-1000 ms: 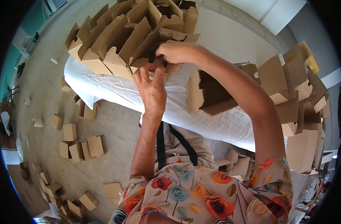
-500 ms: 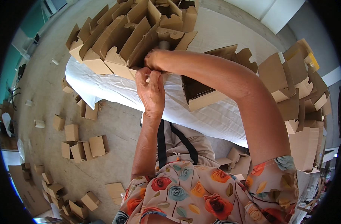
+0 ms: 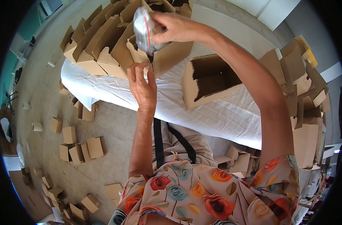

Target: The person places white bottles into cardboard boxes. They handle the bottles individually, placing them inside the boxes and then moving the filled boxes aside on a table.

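My right hand is raised over the front of a group of open cardboard boxes, its fingers closed on a clear zip-lock bag with a red seal line. What the bag contains is blurred. Just below it stands an open brown cardboard box. My left hand pinches this box's near edge between thumb and fingers. To the right, apart from both hands, another open cardboard box rests on the white cloth; its visible inside is dark.
A white cloth covers the table and hangs over its near edge. More open boxes stand packed at the far left, others are stacked at the right. Small cartons and white cylinders lie on the floor at left.
My right hand has come up out of the front box and now shows the clear bag. My left hand stays at the box edge. The view has shifted slightly.
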`<state>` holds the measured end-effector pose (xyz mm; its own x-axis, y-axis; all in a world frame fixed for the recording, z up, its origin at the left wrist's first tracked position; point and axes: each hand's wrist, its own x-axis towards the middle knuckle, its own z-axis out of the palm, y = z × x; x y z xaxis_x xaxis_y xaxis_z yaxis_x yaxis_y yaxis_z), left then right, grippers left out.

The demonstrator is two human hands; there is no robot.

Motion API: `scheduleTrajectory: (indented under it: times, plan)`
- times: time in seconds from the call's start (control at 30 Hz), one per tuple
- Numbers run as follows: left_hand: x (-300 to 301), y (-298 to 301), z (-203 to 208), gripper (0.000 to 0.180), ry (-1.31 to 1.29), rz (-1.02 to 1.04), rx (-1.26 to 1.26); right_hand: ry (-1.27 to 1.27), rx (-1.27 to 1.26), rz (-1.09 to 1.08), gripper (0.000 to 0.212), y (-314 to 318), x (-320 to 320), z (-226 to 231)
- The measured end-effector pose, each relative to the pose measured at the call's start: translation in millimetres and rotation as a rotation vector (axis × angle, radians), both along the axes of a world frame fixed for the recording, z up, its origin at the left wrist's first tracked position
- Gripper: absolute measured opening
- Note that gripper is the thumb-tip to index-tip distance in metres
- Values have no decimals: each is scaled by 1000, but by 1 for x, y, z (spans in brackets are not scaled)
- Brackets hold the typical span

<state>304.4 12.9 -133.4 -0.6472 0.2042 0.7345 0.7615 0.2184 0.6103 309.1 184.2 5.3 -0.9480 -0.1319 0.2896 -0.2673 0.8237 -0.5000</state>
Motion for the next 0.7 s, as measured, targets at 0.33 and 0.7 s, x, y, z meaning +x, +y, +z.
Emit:
scheduleTrajectory:
  times: [0.33, 0.7]
  plan:
    - [21, -1, 18, 40, 45, -57, 125, 482, -629, -555, 25, 6, 152, 30]
    - [82, 12, 55, 36, 51, -551, -117, 966, -703, -766, 26, -13, 247, -61]
